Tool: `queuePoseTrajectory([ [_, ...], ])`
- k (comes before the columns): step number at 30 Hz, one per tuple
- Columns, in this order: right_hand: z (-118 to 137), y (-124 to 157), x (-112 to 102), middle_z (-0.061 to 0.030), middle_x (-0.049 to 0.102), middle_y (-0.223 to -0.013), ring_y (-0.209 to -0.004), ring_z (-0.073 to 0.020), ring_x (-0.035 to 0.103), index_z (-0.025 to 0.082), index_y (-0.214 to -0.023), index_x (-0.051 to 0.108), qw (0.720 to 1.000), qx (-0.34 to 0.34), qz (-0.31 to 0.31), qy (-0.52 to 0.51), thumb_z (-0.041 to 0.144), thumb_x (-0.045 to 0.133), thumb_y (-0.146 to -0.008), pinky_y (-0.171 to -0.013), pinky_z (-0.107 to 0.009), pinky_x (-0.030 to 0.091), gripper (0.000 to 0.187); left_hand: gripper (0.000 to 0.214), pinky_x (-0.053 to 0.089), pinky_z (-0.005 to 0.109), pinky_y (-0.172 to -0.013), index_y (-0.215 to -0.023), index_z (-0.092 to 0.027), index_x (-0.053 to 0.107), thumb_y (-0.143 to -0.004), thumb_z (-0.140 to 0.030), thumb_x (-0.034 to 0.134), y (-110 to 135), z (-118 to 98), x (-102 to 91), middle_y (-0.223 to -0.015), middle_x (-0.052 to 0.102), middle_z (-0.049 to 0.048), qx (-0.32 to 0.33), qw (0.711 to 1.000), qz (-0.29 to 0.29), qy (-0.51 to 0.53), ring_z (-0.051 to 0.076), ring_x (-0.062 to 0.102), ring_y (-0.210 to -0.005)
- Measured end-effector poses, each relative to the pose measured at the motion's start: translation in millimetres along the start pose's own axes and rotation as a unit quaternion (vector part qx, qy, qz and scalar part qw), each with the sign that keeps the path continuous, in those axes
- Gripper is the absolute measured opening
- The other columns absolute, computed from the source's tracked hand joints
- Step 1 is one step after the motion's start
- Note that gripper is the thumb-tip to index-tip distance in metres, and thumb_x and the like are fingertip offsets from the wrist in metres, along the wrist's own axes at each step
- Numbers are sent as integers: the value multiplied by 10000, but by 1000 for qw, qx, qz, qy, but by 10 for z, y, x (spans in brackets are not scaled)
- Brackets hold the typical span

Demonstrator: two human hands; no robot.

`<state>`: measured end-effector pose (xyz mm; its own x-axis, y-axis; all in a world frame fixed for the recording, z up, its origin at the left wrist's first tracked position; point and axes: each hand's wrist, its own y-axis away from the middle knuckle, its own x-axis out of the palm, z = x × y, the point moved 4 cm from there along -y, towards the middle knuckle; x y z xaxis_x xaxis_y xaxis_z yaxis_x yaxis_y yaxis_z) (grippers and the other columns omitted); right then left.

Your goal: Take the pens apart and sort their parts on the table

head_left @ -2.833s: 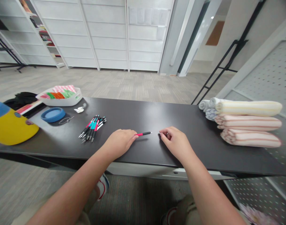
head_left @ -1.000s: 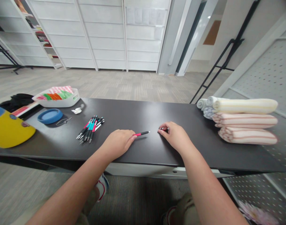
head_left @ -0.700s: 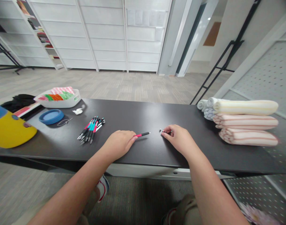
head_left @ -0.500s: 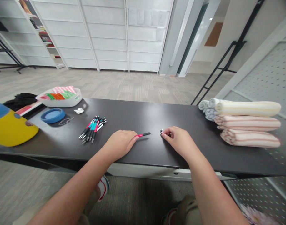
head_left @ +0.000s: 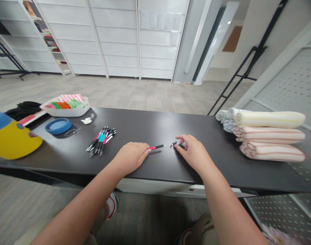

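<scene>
My left hand (head_left: 131, 157) rests curled on the black table (head_left: 150, 127), pinching the rear end of a red and black pen (head_left: 156, 147) that lies flat and points right. My right hand (head_left: 194, 152) lies just right of the pen's tip. Its thumb and fingertips close on a small black pen part (head_left: 173, 144), with the index finger lifted a little. The small part sits a short gap from the pen tip. A bundle of several more pens (head_left: 101, 139) lies to the left of my left hand.
Rolled striped towels (head_left: 269, 134) are stacked at the table's right end. At the left are a blue round lid (head_left: 58, 125), a white tray of coloured items (head_left: 67, 105), a small white object (head_left: 86, 120) and a yellow and blue object (head_left: 11, 137).
My right hand has shifted slightly left, bringing the small black part closer to the pen tip, and its index finger has lifted. My left hand and the pen have stayed put.
</scene>
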<state>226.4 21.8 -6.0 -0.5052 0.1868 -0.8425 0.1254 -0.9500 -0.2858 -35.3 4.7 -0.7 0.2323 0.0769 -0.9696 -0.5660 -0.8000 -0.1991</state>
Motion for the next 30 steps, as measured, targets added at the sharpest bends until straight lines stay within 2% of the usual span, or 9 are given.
queuePoseTrajectory([
  [2,37,-3,36,-45,700,-1031,-825,-200,663,270,-1200,703,1000,-20,4,21,306,649,-939,-753,-316,486,268,412,517,367,-844,-1090,-206,684,-1104,-408,325,0,4,4,-1055,756,84,0,1000,0,-1,244,715,-958],
  [4,63,-10,67,-49,699,-1034,-894,-209,672,275,-1108,732,999,-25,7,39,290,607,-972,-776,-310,484,185,405,518,364,-856,-1102,-212,680,-1104,-409,327,2,11,9,-1056,756,80,1,1000,2,-3,242,714,-971],
  [7,45,-20,73,-48,699,-989,-878,-204,670,262,-965,740,998,-15,5,54,267,593,-980,-763,-305,473,148,396,518,364,-875,-1116,-214,677,-1103,-406,330,5,21,15,-1063,754,80,1,1000,2,-6,241,712,-986],
  [13,-144,1,-20,-47,704,-927,-821,-210,657,253,-908,725,996,34,-16,87,280,616,-956,-720,-319,450,121,382,515,365,-839,-1076,-213,665,-1103,-406,336,1,15,7,-1043,754,69,0,1000,7,-8,246,712,-955],
  [18,-239,8,-49,-33,689,-916,-825,-209,652,250,-971,714,996,41,-11,78,291,640,-932,-735,-321,445,93,389,519,381,-851,-1087,-209,661,-1105,-402,324,-1,3,1,-1052,752,74,0,1000,9,-8,254,714,-971],
  [22,-187,24,-114,-44,678,-944,-820,-212,646,220,-1125,678,995,40,-51,77,320,665,-910,-719,-318,444,237,389,520,384,-859,-1089,-210,662,-1106,-397,322,1,4,0,-1064,751,71,-1,1000,13,-7,255,714,-984],
  [24,-85,46,-150,-46,669,-959,-806,-204,640,224,-1154,671,994,15,-76,72,327,647,-922,-716,-313,446,255,390,518,382,-856,-1090,-211,662,-1107,-397,320,1,5,1,-1068,751,69,0,1000,13,-7,254,714,-984],
  [26,48,72,-145,-38,670,-943,-792,-191,639,235,-1114,688,995,-29,-74,57,317,621,-944,-727,-305,449,201,391,514,378,-850,-1085,-211,661,-1107,-399,319,1,7,2,-1061,752,66,0,1000,12,-5,254,713,-981],
  [30,242,108,-27,-15,705,-910,-797,-166,658,248,-984,739,995,-95,-4,35,280,619,-965,-739,-282,455,125,387,505,365,-842,-1079,-211,663,-1107,-400,326,0,6,5,-1048,752,64,2,1000,4,-3,246,710,-965],
])
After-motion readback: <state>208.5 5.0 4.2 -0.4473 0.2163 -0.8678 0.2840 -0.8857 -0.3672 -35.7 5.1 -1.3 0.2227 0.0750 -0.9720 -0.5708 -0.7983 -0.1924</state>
